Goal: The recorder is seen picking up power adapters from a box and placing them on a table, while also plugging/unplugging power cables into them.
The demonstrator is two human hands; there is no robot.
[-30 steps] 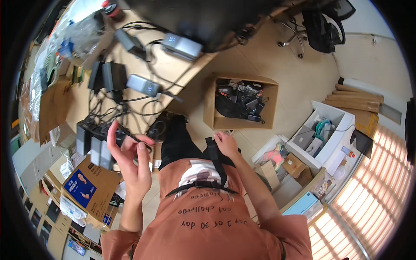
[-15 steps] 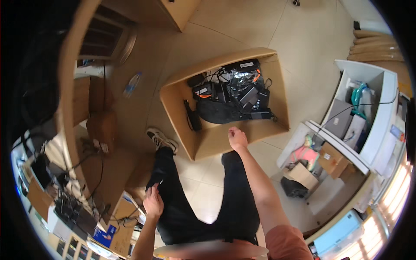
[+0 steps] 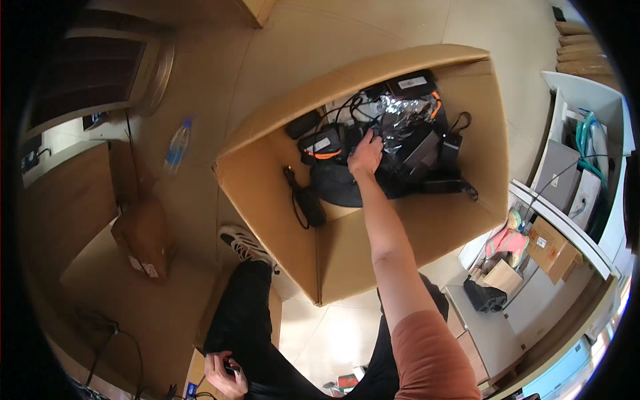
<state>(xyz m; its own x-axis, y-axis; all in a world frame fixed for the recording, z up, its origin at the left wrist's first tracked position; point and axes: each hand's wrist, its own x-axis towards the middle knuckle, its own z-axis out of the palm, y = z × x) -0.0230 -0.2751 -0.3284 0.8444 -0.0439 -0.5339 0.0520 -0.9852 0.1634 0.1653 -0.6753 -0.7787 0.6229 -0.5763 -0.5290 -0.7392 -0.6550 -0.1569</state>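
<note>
A large cardboard box (image 3: pixel 267 180) stands on the floor in front of me, its top open. Inside, my right hand (image 3: pixel 367 155) reaches down into a pile of black items, fingers curled and touching dark things; whatever they grip is hidden. Around it lie a black pouch with an orange edge (image 3: pixel 321 145), a crinkled shiny plastic bag (image 3: pixel 403 120), a dark flat block (image 3: pixel 420 157) and a black cloth-like bag (image 3: pixel 337 183). A black corded adapter (image 3: pixel 309 205) leans by the box's left wall. Beside my left leg, my left hand (image 3: pixel 225 375) is curled round something small and dark, too unclear to name.
A plastic bottle (image 3: pixel 178 148) lies on the floor at left, above a brown package (image 3: pixel 142 237). On the right are an open white drawer (image 3: pixel 550 80) with grey boxes and a green cable, a small carton (image 3: pixel 552 250) and a black bag (image 3: pixel 485 295). My shoe (image 3: pixel 243 243) is near the box's left corner.
My right hand has gone from the box's near edge down into the pile. The view has moved closer to the box. My left hand stays by my left leg.
</note>
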